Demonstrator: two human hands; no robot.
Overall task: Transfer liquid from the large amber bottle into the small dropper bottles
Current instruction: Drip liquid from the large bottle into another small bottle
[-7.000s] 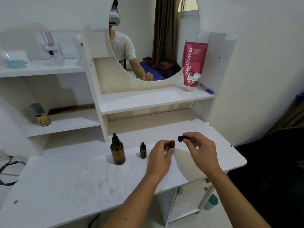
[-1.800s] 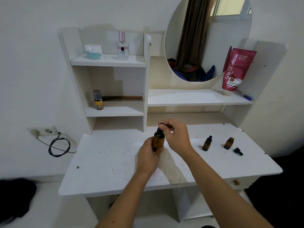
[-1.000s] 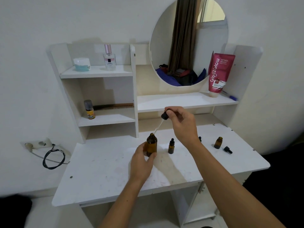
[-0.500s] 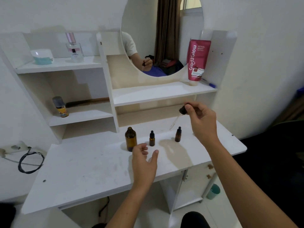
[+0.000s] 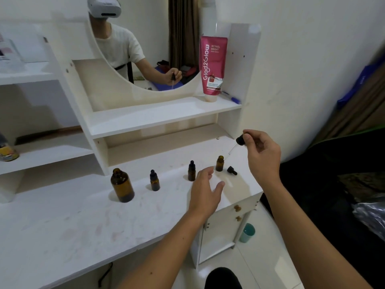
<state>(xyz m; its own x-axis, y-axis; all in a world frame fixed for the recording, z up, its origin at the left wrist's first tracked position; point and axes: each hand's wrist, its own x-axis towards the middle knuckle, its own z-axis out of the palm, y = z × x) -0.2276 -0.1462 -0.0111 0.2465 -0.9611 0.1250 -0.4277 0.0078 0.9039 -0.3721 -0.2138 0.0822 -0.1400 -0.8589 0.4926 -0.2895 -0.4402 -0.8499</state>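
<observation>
White table [image 5: 62, 226]: right hand [image 5: 263, 157] pinches dropper [image 5: 239, 142] (glass tube down).

Bench clearance: front open, back row occupied.
Bare bench [image 5: 62, 226] ahead of large amber bottle [image 5: 122, 185]; capped dropper bottles [image 5: 154, 180] and loose cap [image 5: 231, 170] crowd the right.

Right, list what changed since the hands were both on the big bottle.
The left hand let go of the big bottle, which now stands open on the desk, and reaches toward the open small bottle. The right hand lifted the dropper out and carried it right, above that bottle. The two capped small bottles and loose cap stayed put.
</observation>
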